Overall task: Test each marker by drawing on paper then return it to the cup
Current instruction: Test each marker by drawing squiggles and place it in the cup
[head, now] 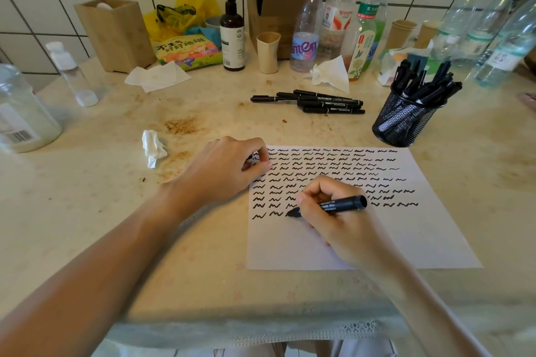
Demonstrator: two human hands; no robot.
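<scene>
A white sheet of paper [362, 240] lies on the table, its upper half filled with rows of black squiggles. My right hand [336, 211] grips a black marker [342, 203] with its tip touching the paper at the lowest row. My left hand [229, 166] rests on the sheet's top-left corner with fingers curled; a small dark object, perhaps the cap, shows between the fingertips. A black mesh cup [406, 119] full of black markers stands beyond the paper's top right. Several more black markers [316, 101] lie loose on the table behind the paper.
A crumpled tissue [153, 149] lies left of my left hand. Plastic bottles [307, 35], a brown dropper bottle [232, 29], a paper cup [268, 52], a cardboard box [278, 0] and a snack bag [185, 52] crowd the tiled back wall. A large jar [23, 113] stands far left.
</scene>
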